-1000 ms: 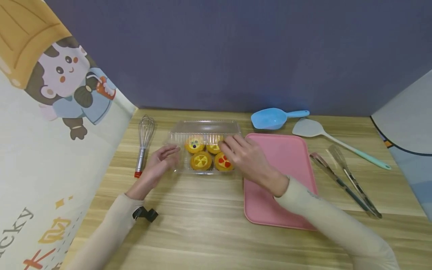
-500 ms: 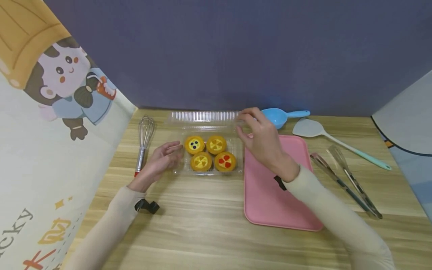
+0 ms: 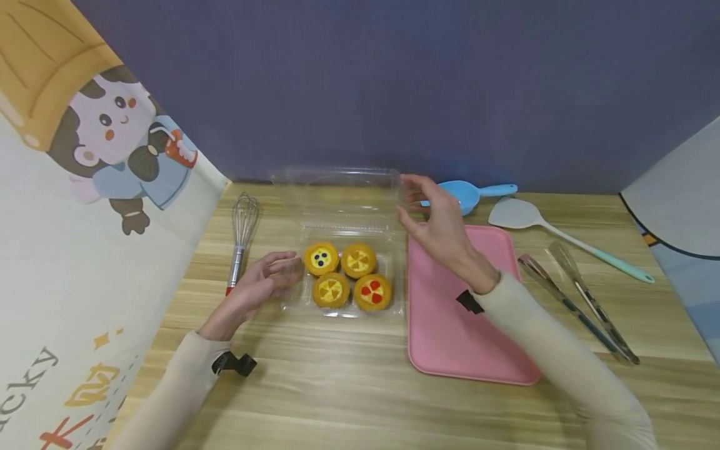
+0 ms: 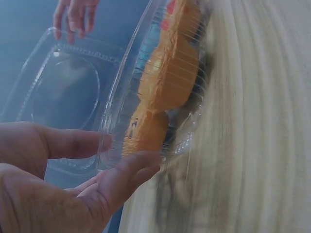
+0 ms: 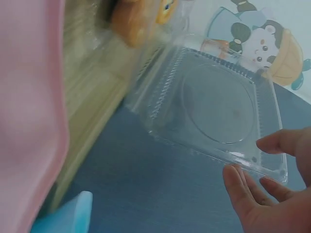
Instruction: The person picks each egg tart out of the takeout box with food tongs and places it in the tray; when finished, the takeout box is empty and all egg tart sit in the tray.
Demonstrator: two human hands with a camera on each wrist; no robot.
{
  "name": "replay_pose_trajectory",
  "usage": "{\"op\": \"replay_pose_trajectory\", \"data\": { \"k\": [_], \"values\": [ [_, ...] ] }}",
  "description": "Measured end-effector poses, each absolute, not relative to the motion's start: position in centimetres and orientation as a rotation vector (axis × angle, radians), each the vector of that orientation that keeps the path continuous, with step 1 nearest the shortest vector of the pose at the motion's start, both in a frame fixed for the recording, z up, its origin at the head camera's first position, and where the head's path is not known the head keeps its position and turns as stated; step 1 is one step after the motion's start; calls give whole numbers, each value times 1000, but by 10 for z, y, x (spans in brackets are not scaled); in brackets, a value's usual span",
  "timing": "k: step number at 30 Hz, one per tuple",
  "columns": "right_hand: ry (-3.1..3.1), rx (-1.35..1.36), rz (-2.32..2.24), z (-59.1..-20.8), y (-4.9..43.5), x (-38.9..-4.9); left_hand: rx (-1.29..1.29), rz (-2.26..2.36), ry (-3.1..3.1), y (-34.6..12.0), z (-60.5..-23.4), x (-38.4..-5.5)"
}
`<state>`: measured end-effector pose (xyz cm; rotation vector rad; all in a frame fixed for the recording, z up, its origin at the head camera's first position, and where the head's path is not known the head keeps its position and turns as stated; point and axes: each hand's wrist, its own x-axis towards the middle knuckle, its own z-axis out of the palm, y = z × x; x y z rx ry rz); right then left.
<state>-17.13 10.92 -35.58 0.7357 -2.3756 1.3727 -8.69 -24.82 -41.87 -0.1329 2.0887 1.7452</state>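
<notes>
one clear box touches the left grip.

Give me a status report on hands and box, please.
Left hand at left side of clear plastic box. Right hand at corner of raised lid. Four tarts inside, uncovered. Pink tray alongside, not blocking.

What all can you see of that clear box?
The clear box looks like thin plastic, with finely ribbed side walls and an open lid tilted up along its far edge, molded with a rounded outline. It sits on the wooden table, left of the pink tray, with four tarts inside. The left grip touches its left side; the right grip is at the lid's right edge, though contact there is unclear.
</notes>
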Motion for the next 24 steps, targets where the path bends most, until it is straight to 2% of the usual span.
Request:
{"op": "replay_pose_trajectory", "data": {
  "k": [12,24],
  "values": [
    [-2667,650,1636,-414,114,-165,-111,1741,2119,-256,-419,-66],
    [-2745,390,2082,-432,110,-157,-123,1722,2124,-257,-414,-62]
  ]
}}
